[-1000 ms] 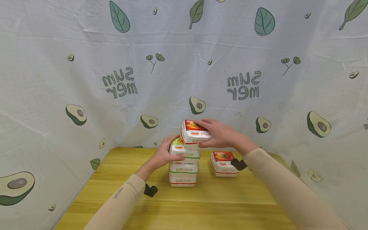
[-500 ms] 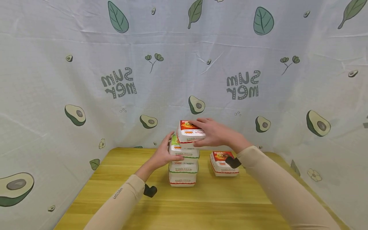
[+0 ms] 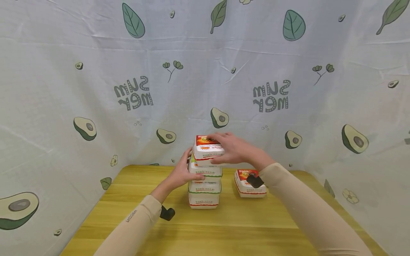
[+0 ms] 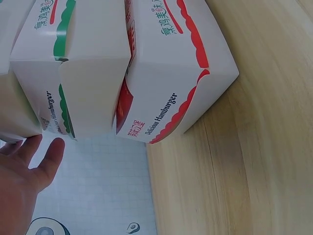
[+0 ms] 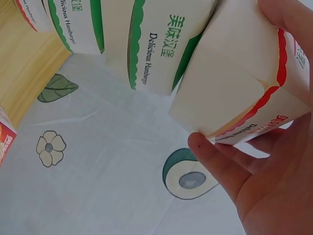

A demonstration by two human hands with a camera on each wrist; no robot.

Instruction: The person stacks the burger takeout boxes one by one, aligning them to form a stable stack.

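Several white paper hamburger boxes stand in a stack on the table. A red-trimmed hamburger box (image 3: pixel 203 203) is at the bottom, then a green-trimmed hamburger box (image 3: pixel 205 187), then an upper green-trimmed hamburger box (image 3: pixel 208 171). My left hand (image 3: pixel 180 173) grips that upper green-trimmed box, thumb across its front and fingers at its far left side. My right hand (image 3: pixel 237 150) holds another red-trimmed hamburger box (image 3: pixel 208 153) by its right side, directly over the stack. In the right wrist view, this red-trimmed box (image 5: pixel 220 73) tilts against the green-trimmed one below it.
Right of the stack, one more hamburger box (image 3: pixel 248 185) with a red picture lid sits on the wooden table (image 3: pixel 205 231). A pale cloth (image 3: pixel 198 89) printed with avocados and leaves hangs behind and around the table.
My right hand has carried the red-trimmed hamburger box leftward and slightly down over the stack. My left hand has stayed on the upper green-trimmed box.
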